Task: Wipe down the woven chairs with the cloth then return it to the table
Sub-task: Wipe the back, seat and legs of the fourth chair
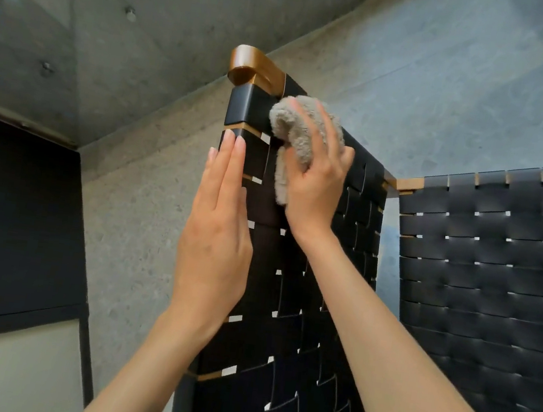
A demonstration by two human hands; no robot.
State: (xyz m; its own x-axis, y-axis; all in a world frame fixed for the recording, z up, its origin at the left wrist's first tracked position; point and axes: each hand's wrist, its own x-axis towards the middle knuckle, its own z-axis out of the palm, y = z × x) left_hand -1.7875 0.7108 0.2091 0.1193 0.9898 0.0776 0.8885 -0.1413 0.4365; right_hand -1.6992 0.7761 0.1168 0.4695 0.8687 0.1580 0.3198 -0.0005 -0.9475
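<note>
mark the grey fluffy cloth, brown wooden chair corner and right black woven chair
grey fluffy cloth (280, 120): head view, top fold
brown wooden chair corner (257, 64): head view, curved top
right black woven chair (496, 270): head view, webbing

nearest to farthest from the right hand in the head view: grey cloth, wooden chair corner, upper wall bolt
1. grey cloth: in the right hand
2. wooden chair corner: just above the cloth
3. upper wall bolt: far upper left

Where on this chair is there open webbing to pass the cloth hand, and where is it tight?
Free: the webbing of the near chair between the two forearms, below the right hand and beside the left hand; also the second chair. Crowded: the top corner under the wooden rail, where the cloth and both hands meet.
</note>
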